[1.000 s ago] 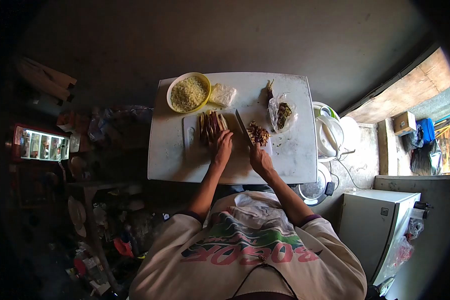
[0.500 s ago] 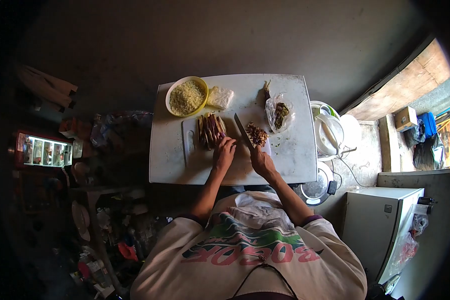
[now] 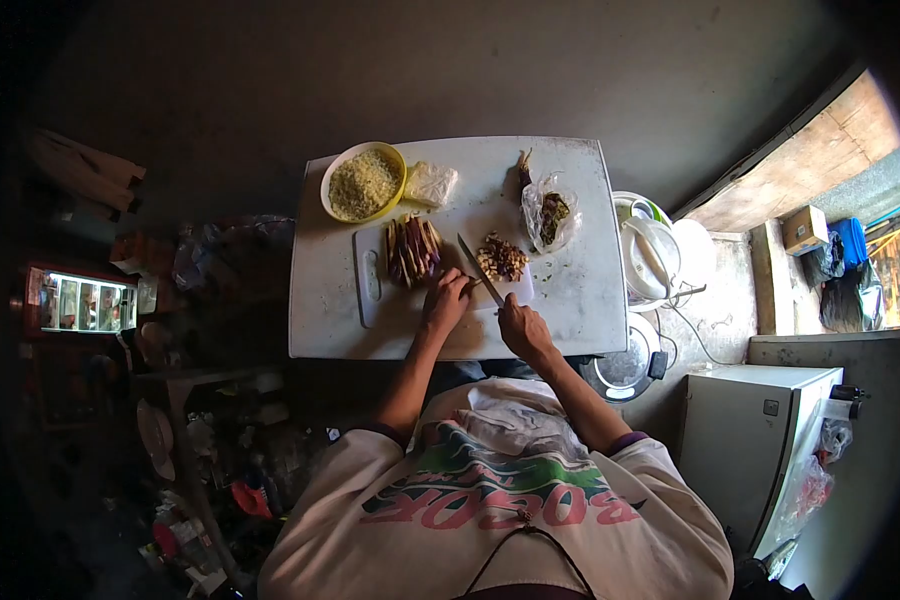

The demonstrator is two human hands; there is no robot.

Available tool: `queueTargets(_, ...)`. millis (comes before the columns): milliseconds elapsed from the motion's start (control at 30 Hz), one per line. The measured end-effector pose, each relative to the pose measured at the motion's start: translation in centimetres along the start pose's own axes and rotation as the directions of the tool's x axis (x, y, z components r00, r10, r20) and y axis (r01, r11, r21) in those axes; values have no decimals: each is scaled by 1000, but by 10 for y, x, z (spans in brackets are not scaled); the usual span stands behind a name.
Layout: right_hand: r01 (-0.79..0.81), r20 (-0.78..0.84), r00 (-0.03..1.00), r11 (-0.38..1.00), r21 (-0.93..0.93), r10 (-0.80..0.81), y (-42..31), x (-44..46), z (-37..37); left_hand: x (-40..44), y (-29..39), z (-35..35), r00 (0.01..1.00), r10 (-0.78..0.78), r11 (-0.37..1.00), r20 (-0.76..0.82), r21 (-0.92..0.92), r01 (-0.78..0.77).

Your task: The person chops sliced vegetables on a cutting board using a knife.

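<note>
On a white table, a cutting board bears eggplant strips on its left and diced eggplant on its right. The right hand grips a knife slanting between the piles; the left hand curls beside the blade, but whether it pinches anything I cannot tell.

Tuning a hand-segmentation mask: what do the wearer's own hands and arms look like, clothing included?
Left hand and right hand are ungloved, forearms bare, no watch visible; rings too small to tell. The pale beige shirt has short, loose sleeves with dark purplish trim. Pink-and-green print across the shirt; thin dark cord over it.
</note>
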State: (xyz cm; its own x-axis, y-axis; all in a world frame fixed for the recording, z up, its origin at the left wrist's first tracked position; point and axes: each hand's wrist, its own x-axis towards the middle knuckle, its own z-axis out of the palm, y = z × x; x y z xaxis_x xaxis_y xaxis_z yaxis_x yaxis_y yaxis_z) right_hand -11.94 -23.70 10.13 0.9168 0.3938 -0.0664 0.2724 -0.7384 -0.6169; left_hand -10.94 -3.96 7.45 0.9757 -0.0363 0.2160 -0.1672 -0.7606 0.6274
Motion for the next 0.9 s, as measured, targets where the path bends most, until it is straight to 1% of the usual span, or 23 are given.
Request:
queueTargets(33,-4,10,1000,1000,-4,4,-4,-3,-3,1,2,-1,1000,-6,1000,-2,29,6)
queueTargets(100,-11,21,1000,1000,-9,11,-7,-6,-2,1,-1,1,1000,-5,1000,-5,28,5)
queueTargets(167,-11,6,1000,998,-60,11,-9,-8,0,0,-3,5,1000,-3,1000,-9,29,3)
queueTargets(233,-15,12,1000,998,-64,15,-12,-9,-2,0,2,1,999,-28,998,-31,48,29)
queueTargets(300,-19,23,1000,997,-69,20,-9,-14,0,1,5,-1,999,-33,999,-17,42,33)
queueTargets(367,12,-7,1000,991,-137,-13,0,-18,13,2,5,-3,999,-44,998,-10,43,45)
queueTargets(400,21,0,1000,991,-136,-21,1,-14,19,2,3,-1,999,-50,998,-13,22,50)
queueTargets(433,-14,5,1000,995,-102,15,2,-10,25,3,1,1,998,-55,998,-15,0,55)
queueTargets(467,-53,11,999,996,-69,54,4,-6,30,3,-5,4,1000,4,999,-29,47,-3)
queueTargets(500,-49,14,999,996,-69,50,5,1,36,3,-4,2,1000,0,999,-31,48,1)
queueTargets(567,110,-179,976,989,-97,-126,8,22,50,3,2,-5,1000,14,995,6,98,-15)
queueTargets(600,-5,48,999,994,-110,10,14,40,55,2,1,-3,1000,19,995,9,100,-20)
queueTargets(633,-3,41,999,994,-107,8,9,51,44,3,-2,-1,998,63,988,-17,144,-60)
queueTargets(667,-22,81,996,994,-109,31,3,59,34,3,-7,-2,994,104,977,-42,192,-94)
queueTargets(700,-40,124,991,993,-113,54,-1,63,27,3,-8,-6,994,104,976,-45,197,-93)
queueTargets(733,21,27,999,995,-99,-18,8,63,35,1,-7,-7,992,85,987,-98,143,-70)
queueTargets(767,18,28,1000,994,-104,-15,12,58,36,-1,-5,-6,987,63,995,-149,83,-51)
queueTargets(800,-2,35,999,995,-100,6,8,51,29,-3,0,-10,989,9,1000,-149,29,-5)
queueTargets(900,-22,80,996,995,-98,30,-7,27,14,-13,4,-16,991,-18,999,-133,-32,14)
